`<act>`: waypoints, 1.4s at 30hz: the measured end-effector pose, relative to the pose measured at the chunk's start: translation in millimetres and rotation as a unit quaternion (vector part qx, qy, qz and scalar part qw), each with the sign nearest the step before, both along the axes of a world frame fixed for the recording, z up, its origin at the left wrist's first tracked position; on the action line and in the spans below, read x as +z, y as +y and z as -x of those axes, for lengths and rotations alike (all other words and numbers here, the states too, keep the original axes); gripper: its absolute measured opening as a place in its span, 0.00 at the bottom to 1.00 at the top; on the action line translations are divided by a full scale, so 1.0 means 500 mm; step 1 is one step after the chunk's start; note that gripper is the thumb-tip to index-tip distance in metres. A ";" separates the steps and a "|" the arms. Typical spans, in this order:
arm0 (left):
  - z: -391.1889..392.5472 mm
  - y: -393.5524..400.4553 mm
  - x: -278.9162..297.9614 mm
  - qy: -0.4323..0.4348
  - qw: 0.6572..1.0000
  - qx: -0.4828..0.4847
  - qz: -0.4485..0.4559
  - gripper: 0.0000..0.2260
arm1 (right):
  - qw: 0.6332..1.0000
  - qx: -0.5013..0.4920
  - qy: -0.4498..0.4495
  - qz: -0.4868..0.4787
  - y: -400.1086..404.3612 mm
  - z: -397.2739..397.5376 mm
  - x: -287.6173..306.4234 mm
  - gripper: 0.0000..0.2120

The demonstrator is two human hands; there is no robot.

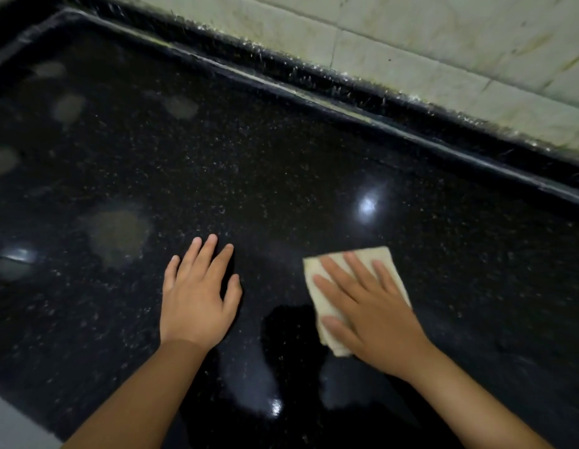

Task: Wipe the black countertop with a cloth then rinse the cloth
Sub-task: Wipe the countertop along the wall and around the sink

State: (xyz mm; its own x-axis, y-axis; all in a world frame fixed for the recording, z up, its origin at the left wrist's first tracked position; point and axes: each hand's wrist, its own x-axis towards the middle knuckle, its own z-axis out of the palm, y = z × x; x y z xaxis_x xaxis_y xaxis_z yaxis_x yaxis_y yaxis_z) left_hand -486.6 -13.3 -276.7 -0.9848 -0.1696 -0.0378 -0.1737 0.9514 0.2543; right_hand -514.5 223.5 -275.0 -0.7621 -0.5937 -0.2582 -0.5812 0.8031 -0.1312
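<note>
Black speckled countertop (281,176) under pale cloth (317,270), right hand (372,319) fingers flat atop; left hand (194,299) fingers spread beside; tiled wall (443,43) behind.

No text, label, brand, number or sign can be read anywhere in this view.
</note>
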 end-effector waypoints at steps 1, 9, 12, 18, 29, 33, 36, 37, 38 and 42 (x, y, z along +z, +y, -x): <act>0.000 0.000 0.001 -0.002 1.000 0.000 -0.004 0.29 | 1.000 -0.015 -0.011 -0.017 0.036 -0.010 0.007 0.26; -0.003 0.007 0.003 -0.006 1.000 0.003 -0.020 0.29 | 0.957 -0.291 -0.014 0.014 -0.008 0.150 0.021 0.26; -0.003 0.011 0.007 -0.006 1.000 0.007 -0.029 0.22 | 0.956 -0.291 -0.023 0.028 -0.077 0.153 0.017 0.26; 0.000 0.013 0.013 -0.012 1.000 0.010 -0.027 0.20 | 0.987 -0.152 0.036 0.031 -0.105 -0.046 0.001 0.28; -0.018 -0.012 0.055 -0.073 0.995 -0.070 0.022 0.22 | 0.975 -0.211 -0.044 -0.054 -0.016 -0.276 0.021 0.25; -0.089 -0.073 0.075 -0.066 0.991 -0.116 0.033 0.21 | 0.953 -0.297 0.007 -0.065 -0.071 -0.269 0.034 0.35; -0.159 -0.156 0.072 -0.049 0.990 -0.132 -0.008 0.20 | 0.913 -0.406 -0.030 -0.028 -0.127 -0.270 0.032 0.28; -0.184 -0.190 0.068 -0.033 0.990 -0.137 -0.018 0.20 | 0.896 -0.443 -0.040 -0.018 -0.152 -0.273 0.036 0.26; -0.208 -0.228 0.060 -0.011 0.990 -0.136 -0.025 0.18 | 0.884 -0.467 -0.038 -0.006 -0.178 -0.279 0.038 0.25; -0.296 -0.356 0.038 0.013 0.996 -0.088 -0.026 0.16 | 0.888 -0.457 -0.041 -0.003 -0.316 -0.312 0.036 0.26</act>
